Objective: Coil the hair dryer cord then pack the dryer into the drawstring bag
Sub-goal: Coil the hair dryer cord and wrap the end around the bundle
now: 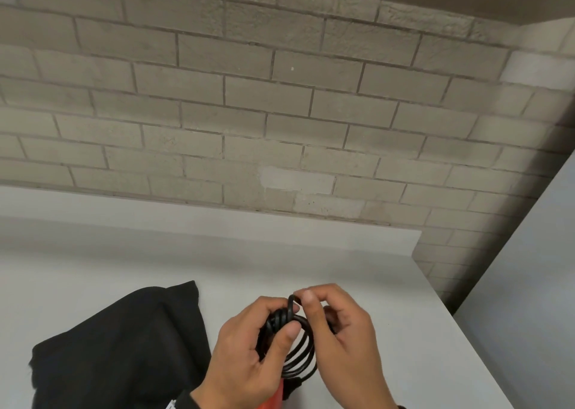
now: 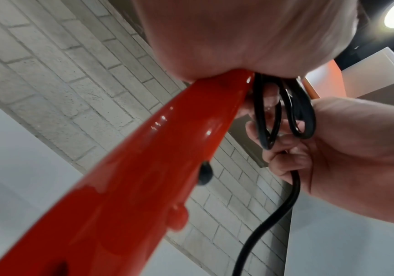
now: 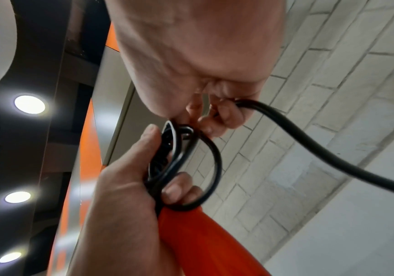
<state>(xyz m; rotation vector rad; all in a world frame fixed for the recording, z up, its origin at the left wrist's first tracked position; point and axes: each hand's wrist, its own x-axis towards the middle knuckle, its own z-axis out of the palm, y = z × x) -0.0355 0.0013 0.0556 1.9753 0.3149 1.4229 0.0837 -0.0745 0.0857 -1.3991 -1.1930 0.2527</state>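
Above the table (image 1: 357, 284), left hand (image 1: 245, 346) gripping cord (image 1: 298, 346) coils upright; right hand (image 1: 339, 324) pinching the top loop; bag (image 1: 124, 346) lying left, nearer left hand.

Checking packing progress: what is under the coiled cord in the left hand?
Under the coiled cord, the left hand also holds the red dryer; only part of its red body shows. Its nozzle is hidden. The black bag lies apart on the table.

An indoor commercial-looking room: a pale brick wall (image 1: 249, 97) is backing a white table (image 1: 357, 268), and round ceiling lights (image 3: 29, 104) are glowing overhead.
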